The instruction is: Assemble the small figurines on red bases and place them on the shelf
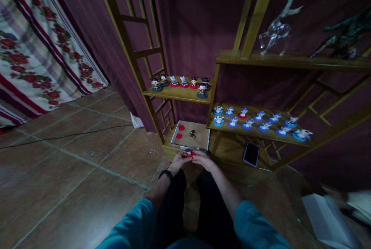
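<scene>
1. Holding a small red-based figurine (189, 153), the left hand (179, 161) and right hand (202, 159) meet in the head view, each with its fingers set narrowly against one side of the piece. The figurine is just in front of the near edge of a shallow white-sided box (200, 130), low in the wooden shelf unit (219, 59).
2. Inside the box, two red discs (181, 127) lie toward the left side, one nearer the back; close to the middle are dark little pieces (192, 133), perhaps figurine parts, though too small to tell.
3. Above the box, the left shelf (176, 93) carries seven figurines, two of them pale and cat-like on red bases.
4. To the right, a lower shelf (208, 124) bears two rows of six pale figurines, mostly on blue or purple bases, one on red. Beneath it lies a smartphone (251, 154).
5. On the upper right shelf (261, 60) stand a clear deer ornament (276, 33) and a dark green sculpture (346, 34), cut off by the edge.
6. Around the left wrist sits a black band (166, 174); both sleeves (136, 218) are teal.
</scene>
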Tool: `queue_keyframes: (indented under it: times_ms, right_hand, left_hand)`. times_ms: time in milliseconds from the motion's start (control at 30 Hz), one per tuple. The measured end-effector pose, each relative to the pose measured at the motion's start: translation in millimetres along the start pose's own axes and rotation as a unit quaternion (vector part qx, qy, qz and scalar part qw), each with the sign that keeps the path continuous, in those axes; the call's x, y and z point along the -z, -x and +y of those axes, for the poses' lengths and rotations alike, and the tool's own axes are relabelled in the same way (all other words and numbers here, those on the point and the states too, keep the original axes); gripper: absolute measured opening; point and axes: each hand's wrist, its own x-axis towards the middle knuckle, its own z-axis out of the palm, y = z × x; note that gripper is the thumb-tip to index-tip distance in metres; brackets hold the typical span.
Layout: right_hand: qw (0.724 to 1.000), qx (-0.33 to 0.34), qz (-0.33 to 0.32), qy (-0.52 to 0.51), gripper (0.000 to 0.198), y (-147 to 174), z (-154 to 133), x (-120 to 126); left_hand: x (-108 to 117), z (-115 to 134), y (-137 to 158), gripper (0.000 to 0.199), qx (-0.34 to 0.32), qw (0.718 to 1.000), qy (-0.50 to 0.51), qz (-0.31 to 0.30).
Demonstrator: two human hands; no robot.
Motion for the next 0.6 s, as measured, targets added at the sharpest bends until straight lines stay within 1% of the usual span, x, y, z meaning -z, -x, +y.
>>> queue_keyframes:
  times_ms: [133,333,600]
  right_hand:
    - [1.0,-0.008,0.01,-0.005,0.04,-2.7,2.7,3.1]
    - [1.0,-0.021,0.02,0.004,0.038,-6.7,2.9,2.5]
    - [0.999,-0.017,0.03,0.024,0.035,-4.4,1.8,-0.3]
  left_hand:
    - [0.1,-1.5,-0.1,0.04,-0.001,1.0,-0.012,0.0]
    - [-0.2,-7.5,-3.7,0.041,-0.01,1.0,-0.021,0.02]
    - [-1.9,-9.3,-4.6,0.043,-0.003,1.0,-0.009,0.024]
